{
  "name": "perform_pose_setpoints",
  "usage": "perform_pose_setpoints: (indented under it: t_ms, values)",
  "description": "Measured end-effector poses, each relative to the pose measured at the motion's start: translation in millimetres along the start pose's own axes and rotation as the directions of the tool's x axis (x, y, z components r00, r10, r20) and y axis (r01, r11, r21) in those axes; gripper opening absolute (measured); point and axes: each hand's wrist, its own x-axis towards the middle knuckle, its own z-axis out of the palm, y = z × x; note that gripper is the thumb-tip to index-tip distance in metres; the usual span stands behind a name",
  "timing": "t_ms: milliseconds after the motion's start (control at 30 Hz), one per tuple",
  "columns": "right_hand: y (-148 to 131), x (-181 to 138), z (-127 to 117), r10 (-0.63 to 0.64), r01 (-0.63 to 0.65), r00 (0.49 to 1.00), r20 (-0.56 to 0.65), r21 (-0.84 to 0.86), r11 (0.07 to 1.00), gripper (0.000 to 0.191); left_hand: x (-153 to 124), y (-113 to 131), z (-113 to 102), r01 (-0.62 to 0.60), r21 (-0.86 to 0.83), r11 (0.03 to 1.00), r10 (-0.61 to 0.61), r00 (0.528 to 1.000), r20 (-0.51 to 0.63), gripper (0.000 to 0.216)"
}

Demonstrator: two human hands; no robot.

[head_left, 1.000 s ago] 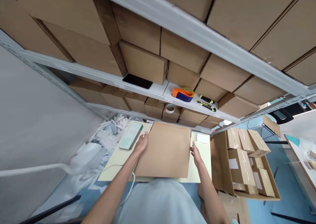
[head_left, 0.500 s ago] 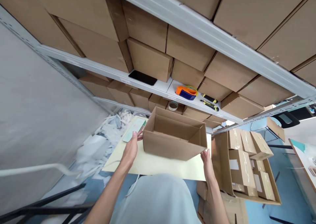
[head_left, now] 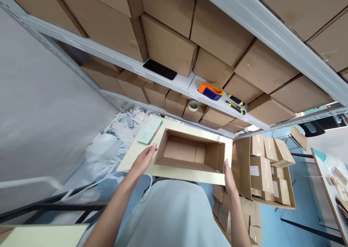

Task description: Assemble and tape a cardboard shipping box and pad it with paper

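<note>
An open-topped cardboard box (head_left: 187,163) rests on the pale yellow tabletop (head_left: 130,156), its opening facing up and its inside bare. My left hand (head_left: 143,160) is at the box's left end, thumb up, fingers partly hidden behind the thumb side. At the right end, my right hand (head_left: 230,176) lies against the wall with its fingertips at the rim. Between them the two hands hold the box. A light green flat box (head_left: 150,131) lies at the table's far left corner, beyond my left hand.
Shelves of cardboard boxes (head_left: 168,45) rise in front. On a shelf lie a black phone (head_left: 160,69), an orange-and-blue tape dispenser (head_left: 210,91) and cutters (head_left: 235,107). A large carton (head_left: 246,167) of small boxes stands right. White scraps (head_left: 108,145) lie left.
The box has come down from a raised, tilted position to the tabletop, with both hands at its ends. The green box is now fully uncovered. My view has shifted slightly.
</note>
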Motion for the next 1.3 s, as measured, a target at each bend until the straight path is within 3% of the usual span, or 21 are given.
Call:
perform_pose_setpoints:
  t_ms: [200, 300, 467, 567, 767, 867, 967, 1067, 1167, 1300]
  values:
    - [-15.5, -11.7, -1.4, -0.207, 0.179, 0.967, -0.150, -0.178, 0.968, 0.076, -8.0, 12.5, 0.7, -0.154, 0.079, 0.985, 0.157, 0.987, -0.037, 0.084]
    - [-17.4, -12.0, 0.0, -0.260, 0.212, 0.948, -0.185, -0.244, 0.946, 0.070, -6.4, 10.5, 0.4, -0.174, 0.108, 0.979, 0.175, 0.985, -0.004, 0.075]
    - [-7.7, -17.8, -7.2, -0.283, 0.195, 0.920, -0.271, -0.310, 0.931, 0.080, -1.3, 1.2, -13.9, -0.144, -0.047, 0.988, 0.145, 0.989, 0.015, 0.069]
    - [-1.6, -31.5, -7.5, -0.284, 0.199, 0.924, -0.256, -0.314, 0.928, 0.081, -2.1, 2.7, -27.7, -0.111, -0.123, 0.986, 0.114, 0.993, 0.021, 0.069]
    - [-6.4, -66.5, -9.1, -0.345, 0.264, 0.913, -0.217, -0.331, 0.906, 0.076, -30.6, 12.8, -63.3, -0.024, -0.307, 0.952, 0.065, 0.990, 0.125, 0.072]
    - [-16.5, -75.5, -21.8, -0.355, 0.306, 0.925, -0.134, -0.288, 0.907, 0.075, -62.1, 6.5, -81.9, 0.028, -0.463, 0.886, 0.030, 0.993, 0.118, 0.073]
    - [-29.5, -76.9, -32.0, -0.375, 0.357, 0.927, -0.018, -0.267, 0.895, 0.071, -105.7, -15.5, -93.3, 0.014, -0.570, 0.821, -0.022, 1.000, -0.007, 0.073]
    - [-42.0, -72.6, -28.1, -0.401, 0.416, 0.909, 0.110, -0.264, 0.870, 0.065, -160.8, -50.4, -97.5, -0.025, -0.670, 0.742, -0.122, 0.978, -0.171, 0.068]
    - [-51.0, -66.3, -4.5, -0.403, 0.469, 0.869, 0.286, -0.216, 0.856, 0.064, -224.5, -88.5, -99.7, -0.126, -0.711, 0.691, -0.208, 0.908, -0.364, 0.061]
    - [-57.5, -72.4, 56.9, -0.386, 0.540, 0.755, 0.530, -0.168, 0.825, 0.065, -310.4, -132.7, -107.8, -0.244, -0.719, 0.650, -0.328, 0.764, -0.556, 0.065]
